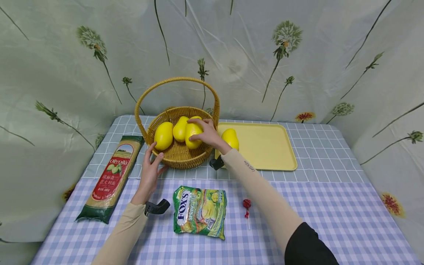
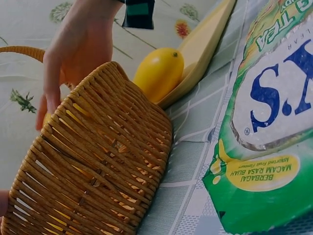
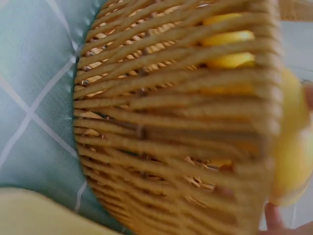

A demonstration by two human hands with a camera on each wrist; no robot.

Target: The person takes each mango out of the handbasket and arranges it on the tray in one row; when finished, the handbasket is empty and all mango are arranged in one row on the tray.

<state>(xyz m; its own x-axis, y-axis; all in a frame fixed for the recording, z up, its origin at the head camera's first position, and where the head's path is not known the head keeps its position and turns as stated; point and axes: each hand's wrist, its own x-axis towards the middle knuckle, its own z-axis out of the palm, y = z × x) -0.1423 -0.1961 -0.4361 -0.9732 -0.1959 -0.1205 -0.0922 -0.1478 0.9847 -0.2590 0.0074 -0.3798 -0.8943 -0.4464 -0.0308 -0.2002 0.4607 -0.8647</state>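
A wicker basket (image 1: 179, 156) with a tall handle holds three yellow mango-like fruits. My right hand (image 1: 201, 131) reaches in from the right and grips the rightmost fruit (image 1: 192, 133); the other two (image 1: 163, 135) (image 1: 180, 129) lie beside it. My left hand (image 1: 153, 154) rests against the basket's left front wall with fairly straight fingers. In the left wrist view the right hand (image 2: 78, 49) hangs over the basket wall (image 2: 98, 166). The right wrist view shows the basket wall (image 3: 171, 127) close up and the held fruit (image 3: 293, 152) blurred at its right.
A fourth yellow fruit (image 1: 230, 138) (image 2: 159, 73) lies on the left end of a yellow tray (image 1: 268, 147) right of the basket. A pasta packet (image 1: 110, 178) lies at the left. In front lie a green candy bag (image 1: 200, 209) (image 2: 269, 122) and a red lollipop (image 1: 246, 205).
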